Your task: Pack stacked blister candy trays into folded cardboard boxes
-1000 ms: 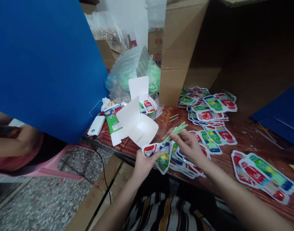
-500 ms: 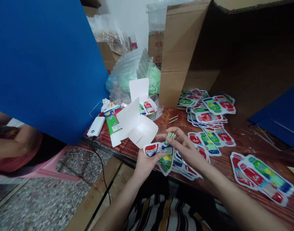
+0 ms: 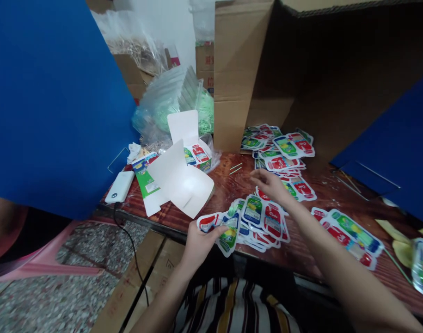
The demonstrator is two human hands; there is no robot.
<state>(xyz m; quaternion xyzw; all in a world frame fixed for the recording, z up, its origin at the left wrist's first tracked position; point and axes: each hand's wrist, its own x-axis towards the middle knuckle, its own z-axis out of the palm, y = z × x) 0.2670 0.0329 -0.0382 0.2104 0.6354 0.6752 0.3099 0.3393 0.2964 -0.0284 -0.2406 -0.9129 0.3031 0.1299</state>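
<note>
My left hand is closed on a bottle-shaped printed packet, red and green on white, at the table's front edge. Its thumb presses on the green part. Above the table, my right hand is raised with its fingers loosely extended, and nothing shows between them. Beside the left hand lies a pile of similar cola and lemon packets. Two thin pale-green sticks lie on the wood, left of my right fingertips.
An open white-flapped carton lies left of centre, beside a white power bank with a black cable. More packets are heaped by a large cardboard box. Blue panels flank the table. At far left another person's arm shows, blurred.
The bunch of green sticks no longer shows in my right hand, which has moved away from the packet. My left hand keeps its hold. The view has shifted right.
</note>
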